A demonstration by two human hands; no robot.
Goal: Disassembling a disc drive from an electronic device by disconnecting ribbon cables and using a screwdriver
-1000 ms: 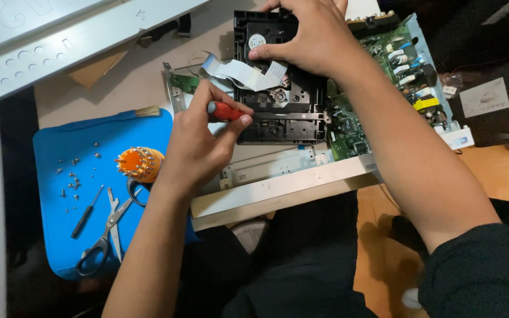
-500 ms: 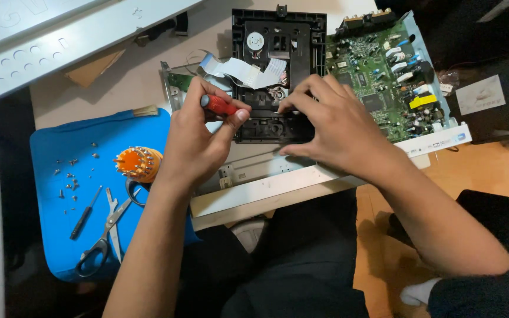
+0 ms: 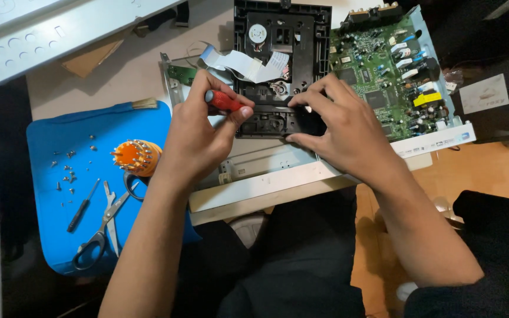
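Left hand (image 3: 198, 132): fingers curled tight around a red-handled screwdriver (image 3: 224, 101), tip toward the drive.
Right hand (image 3: 340, 126): fingers spread, thumb and fingertips pinching the near edge of the black disc drive (image 3: 281, 65).
Drive: inside the opened metal chassis (image 3: 266, 171), left of the green circuit board (image 3: 384, 70).
Blue mat (image 3: 60, 171): orange bit holder (image 3: 136, 156), scissors (image 3: 104, 227), loose screws (image 3: 66, 174).

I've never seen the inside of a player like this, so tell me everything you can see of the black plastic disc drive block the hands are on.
The black plastic disc drive block is a squarish frame lying flat in the opened metal chassis, beside the green circuit board. A round silver spindle hub sits near its top. White flat ribbon cables drape over its left side. The right hand grips its near edge; the left hand holds a red-handled screwdriver against it.
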